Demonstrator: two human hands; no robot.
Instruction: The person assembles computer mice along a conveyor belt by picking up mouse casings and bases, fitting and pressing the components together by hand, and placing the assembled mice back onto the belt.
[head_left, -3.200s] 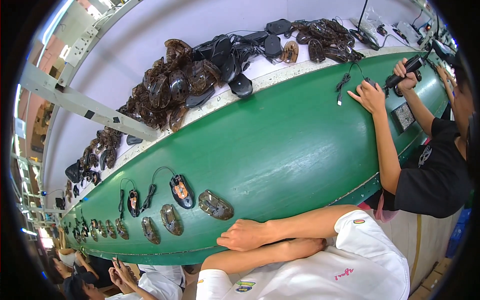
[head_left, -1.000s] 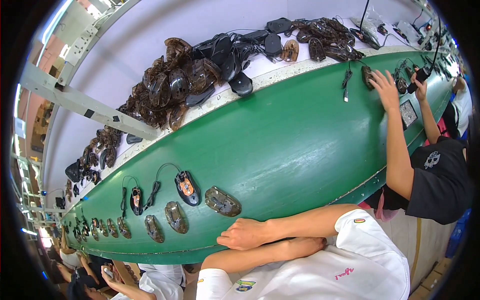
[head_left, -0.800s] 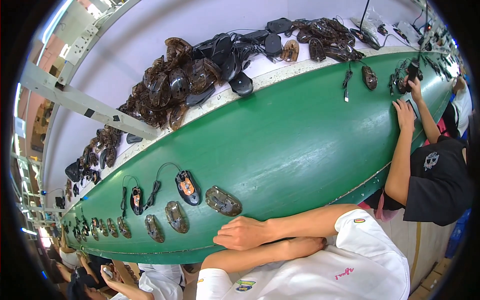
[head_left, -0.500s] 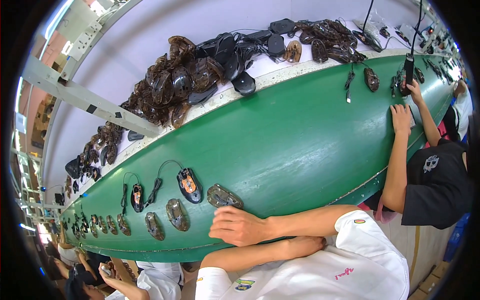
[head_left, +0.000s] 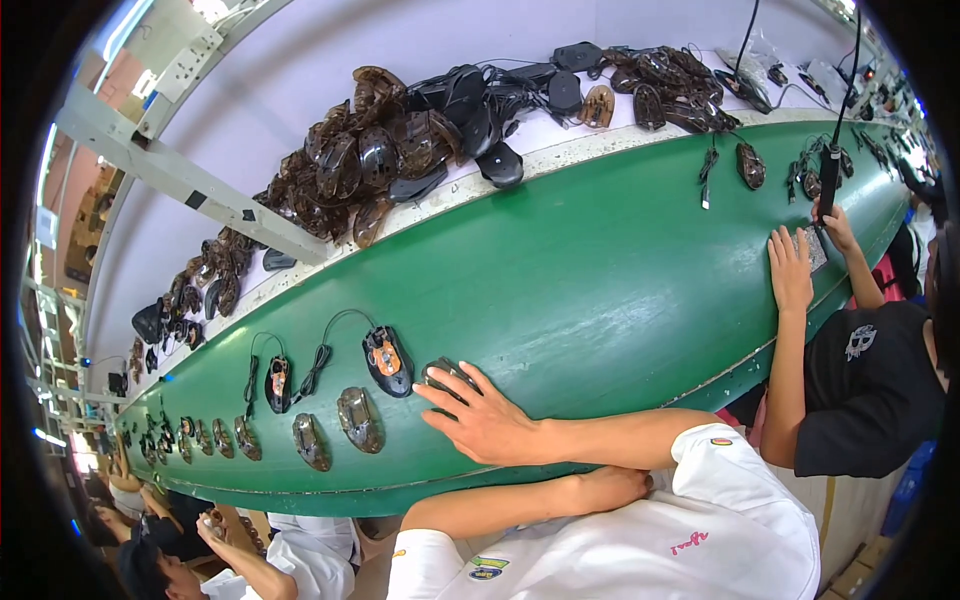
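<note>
My right hand (head_left: 485, 415) lies over the green bench surface with its fingers spread. They partly cover a dark translucent mouse shell (head_left: 447, 372); whether they press on it I cannot tell. My left forearm crosses beneath the right one, and my left hand (head_left: 615, 488) rests by the right elbow, its fingers mostly hidden. Left of my right hand is a black mouse base (head_left: 388, 362) with an orange inner part and a cable. Nearer me are two more translucent mouse shells, one (head_left: 360, 420) beside the other (head_left: 311, 442). Another cabled mouse base (head_left: 278, 384) sits farther left.
A heap of brown translucent mouse shells (head_left: 375, 155) and black mouse parts (head_left: 470, 95) lies on the far ledge. A white post (head_left: 200, 185) stands at the left. On the right, a co-worker's hand (head_left: 790, 265) rests on the bench, near a hanging black tool (head_left: 829, 180).
My right hand has opened from loosely curled, its fingers spreading over the mouse shell. The co-worker at the right has shifted both hands slightly. The whole view has tilted a little.
</note>
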